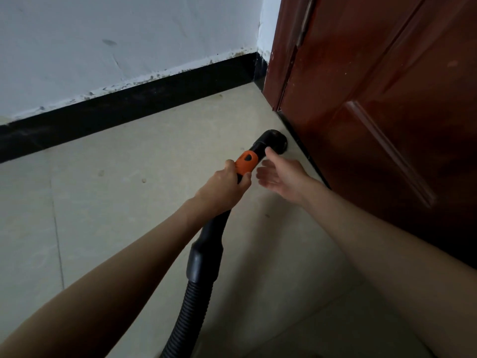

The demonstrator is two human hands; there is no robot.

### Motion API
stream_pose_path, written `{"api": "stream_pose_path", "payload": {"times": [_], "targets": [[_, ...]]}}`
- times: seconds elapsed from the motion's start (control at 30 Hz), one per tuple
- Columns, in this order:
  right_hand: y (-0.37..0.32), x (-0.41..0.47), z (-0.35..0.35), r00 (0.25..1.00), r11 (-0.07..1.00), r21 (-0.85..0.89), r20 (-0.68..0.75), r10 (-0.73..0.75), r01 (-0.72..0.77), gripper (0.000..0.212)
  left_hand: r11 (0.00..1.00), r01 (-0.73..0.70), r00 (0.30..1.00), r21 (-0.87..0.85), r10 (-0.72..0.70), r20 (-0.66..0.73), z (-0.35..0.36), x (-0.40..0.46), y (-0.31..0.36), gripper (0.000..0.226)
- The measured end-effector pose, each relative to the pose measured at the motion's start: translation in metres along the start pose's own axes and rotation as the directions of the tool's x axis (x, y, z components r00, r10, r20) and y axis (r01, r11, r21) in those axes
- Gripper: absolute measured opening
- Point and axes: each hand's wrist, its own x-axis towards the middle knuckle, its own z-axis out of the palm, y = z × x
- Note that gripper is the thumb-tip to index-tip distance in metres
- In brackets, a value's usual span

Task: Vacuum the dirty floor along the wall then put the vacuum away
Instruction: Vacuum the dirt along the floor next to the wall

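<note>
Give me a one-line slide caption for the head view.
Left hand grips the vacuum handle, nozzle at the door base; right hand open beside it.

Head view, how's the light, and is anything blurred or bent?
Head view: dim, even light; faint sheen on the door; the baseboard bows from wide-angle distortion; the right hand looks slightly soft, while the left hand on the orange grip is sharp.
</note>
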Motion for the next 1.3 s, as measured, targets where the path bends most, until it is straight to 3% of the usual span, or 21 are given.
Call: {"api": "stream_pose_path", "payload": {"times": [0.13, 0.33, 0.47, 0.57, 0.7, 0.87, 1.03, 1.1, 1.3], "targets": [[0.007, 0.004, 0.023, 0.999, 0.998, -0.057, -0.022, 0.024, -0.025, 0.038, 1.0, -0.012, 1.0, 0.025, 0.012, 0.003, 0.002, -0.021, -0.012, 0.027], [0.012, 0.006, 0.044, 0.984, 0.986, -0.005, 0.069, 0.164, -0.164, 0.018, 0.996, 0.032, 0.999, -0.08, -0.031, 0.021, -0.013, -0.031, -0.038, 0.032], [0.017, -0.001, 0.051, 0.968, 0.976, -0.006, 0.12, 0.219, -0.22, 0.019, 0.988, 0.065, 0.992, -0.139, -0.049, 0.117, -0.03, -0.037, -0.052, 0.03], [0.03, -0.013, 0.046, 0.944, 0.957, -0.004, 0.163, 0.288, -0.291, 0.022, 0.994, 0.09, 0.966, -0.069, -0.07, 0.25, -0.035, -0.043, -0.06, 0.032], [0.057, -0.04, 0.033, 0.894, 0.916, 0.01, 0.221, 0.39, -0.402, 0.016, 0.979, 0.06, 0.842, 0.194, -0.154, 0.517, -0.032, -0.058, -0.066, 0.03], [0.086, -0.074, 0.022, 0.837, 0.857, 0.055, 0.256, 0.483, -0.512, 0.013, 0.97, 0.163, 0.626, 0.179, -0.242, 0.742, -0.028, -0.079, -0.068, 0.032], [0.108, -0.09, 0.026, 0.812, 0.838, 0.044, 0.279, 0.512, -0.544, 0.025, 0.954, 0.199, 0.486, 0.225, -0.295, 0.823, -0.029, -0.091, -0.074, 0.051], [0.108, -0.091, 0.025, 0.822, 0.846, 0.051, 0.276, 0.498, -0.53, 0.03, 0.96, 0.193, 0.493, 0.205, -0.275, 0.826, -0.03, -0.092, -0.077, 0.054], [0.09, -0.088, 0.022, 0.869, 0.888, 0.07, 0.253, 0.424, -0.454, 0.013, 0.982, 0.186, 0.646, 0.042, -0.154, 0.748, -0.033, -0.087, -0.08, 0.051]]}}
